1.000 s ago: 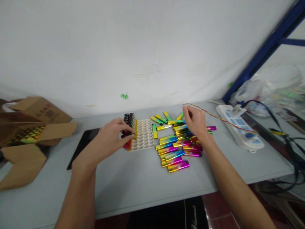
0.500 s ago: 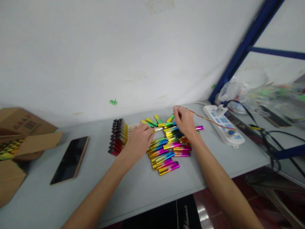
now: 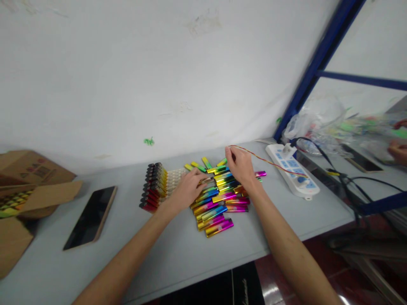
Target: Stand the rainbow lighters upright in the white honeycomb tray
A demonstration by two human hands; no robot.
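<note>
Wall [image 3: 127,84], white and lightly marked, is seen behind a pale grey table [image 3: 165,262]. At the right, a blue frame [image 3: 303,87] is set against it, with clear plastic bags [image 3: 321,127] heaped beyond. At the left edge, an open cardboard box [image 3: 41,169] is seen, with yellow-patterned items inside. Near the frame, a white power strip [image 3: 294,169] is laid on the table; it is crossed by a red-and-yellow wire [image 3: 260,157] whose far end is lost at the right hand [image 3: 240,165]. That hand is held over the far part of the pile with its fingers curled into a loose fist; whether anything is enclosed cannot be told.

Between box and tray, a dark-screened phone [image 3: 90,218] is laid flat. By the right edge, part of another person's hand [image 3: 399,150] is shown. A white, many-holed tray [image 3: 173,180] is partly covered by the left hand [image 3: 187,188], whose fingers are bent around a pale lighter [image 3: 207,181]; whether it is gripped cannot be told. Dark-topped standing lighters [image 3: 154,186] are ranked along the tray's left side. Loose lighters [image 3: 219,228], coloured gold, magenta, blue and green, are spread to the tray's right, many overlapped.
</note>
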